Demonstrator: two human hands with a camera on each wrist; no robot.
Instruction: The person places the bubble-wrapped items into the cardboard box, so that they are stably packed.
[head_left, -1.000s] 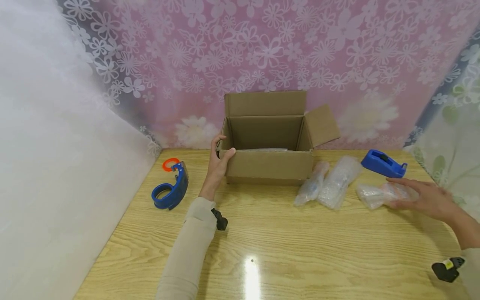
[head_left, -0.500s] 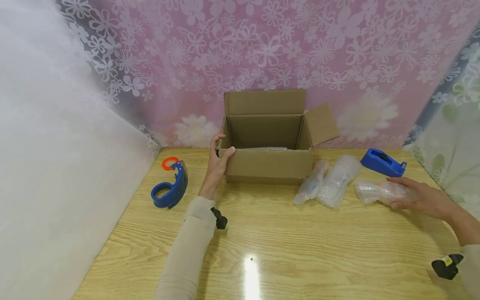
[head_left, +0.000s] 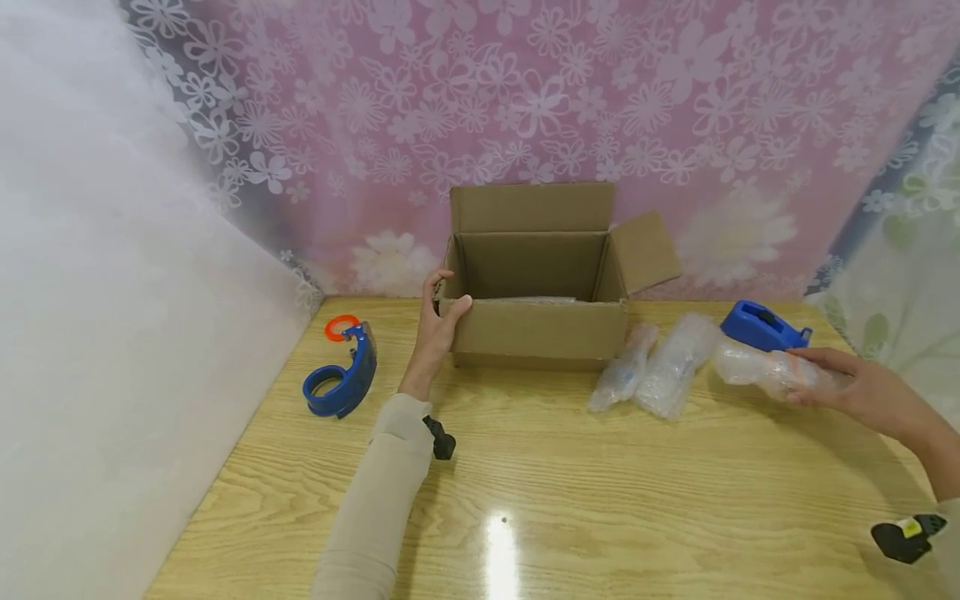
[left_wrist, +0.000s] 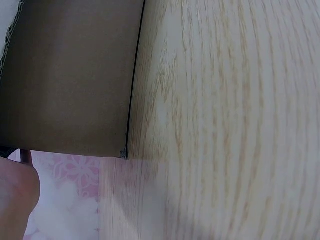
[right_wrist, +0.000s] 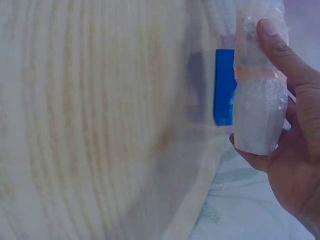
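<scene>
An open cardboard box (head_left: 538, 333) stands at the back middle of the table, with something clear showing just above its front wall. My left hand (head_left: 435, 333) grips the box's left side, thumb over the front edge and fingers round the outside. In the left wrist view the box's brown wall (left_wrist: 70, 80) fills the upper left. My right hand (head_left: 870, 387) holds a bubble-wrapped bundle (head_left: 772, 371) with an orange band showing through, raised over the table at the right. The right wrist view shows the thumb (right_wrist: 282, 50) lying along the bundle (right_wrist: 260, 110).
Two more bubble-wrapped packages, a slim one (head_left: 624, 371) and a wider one (head_left: 678, 367), lie right of the box. Behind the held bundle sits a blue tape dispenser (head_left: 761, 325). At the left are a blue tape gun (head_left: 360, 371) and an orange ring (head_left: 341, 327).
My right hand has taken hold of the bundle and lifted it off the table, slightly up and away. The left hand and the box have stayed in place.
</scene>
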